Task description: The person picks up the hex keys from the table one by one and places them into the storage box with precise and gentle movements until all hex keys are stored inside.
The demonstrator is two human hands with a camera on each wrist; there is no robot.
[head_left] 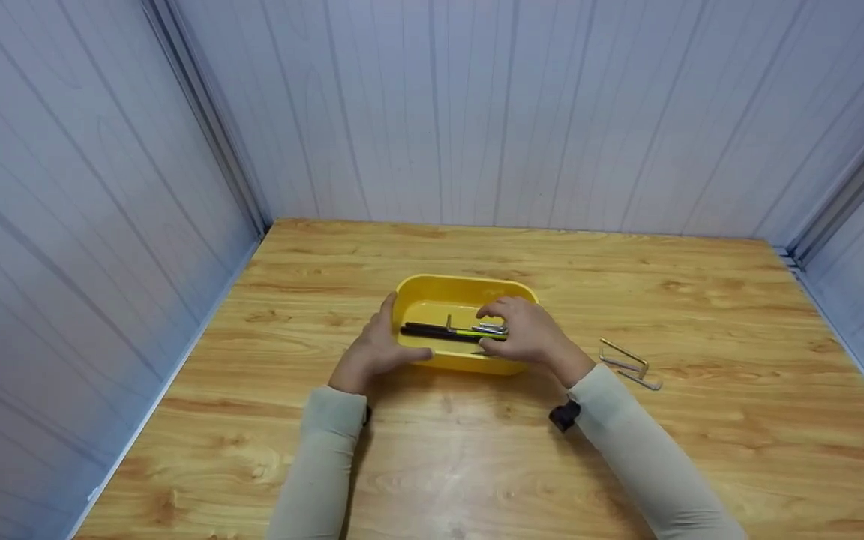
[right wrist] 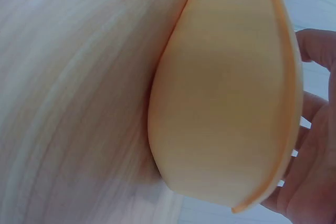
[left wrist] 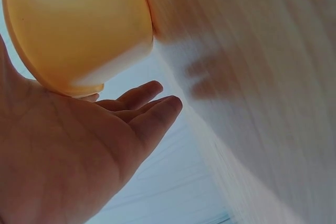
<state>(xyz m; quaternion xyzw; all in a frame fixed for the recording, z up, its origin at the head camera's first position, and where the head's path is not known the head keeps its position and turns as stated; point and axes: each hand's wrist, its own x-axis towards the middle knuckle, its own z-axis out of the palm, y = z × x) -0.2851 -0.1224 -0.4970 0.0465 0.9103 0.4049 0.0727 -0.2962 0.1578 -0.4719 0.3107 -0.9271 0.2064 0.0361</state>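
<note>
A yellow plastic box [head_left: 469, 363] stands on the wooden table. My left hand [head_left: 379, 346] rests at its left front corner, thumb on the front rim and the other fingers along the left side. In the left wrist view those fingers extend fairly straight past the box wall [left wrist: 79, 30]. My right hand [head_left: 526, 330] reaches over the box's right end, with its thumb and bent fingers apart above the contents. Black stick-like pieces [head_left: 424, 331], a yellow-green strip [head_left: 466, 333], a small L-shaped hex key [head_left: 448, 323] and silver pieces [head_left: 489, 328] lie inside, partly hidden by that hand.
Several L-shaped hex keys lie on the table right of the box, among them a brass-coloured one [head_left: 625, 350] and a silver one [head_left: 640, 380]. White panel walls [head_left: 469, 112] enclose the table [head_left: 432, 457] at the back and both sides.
</note>
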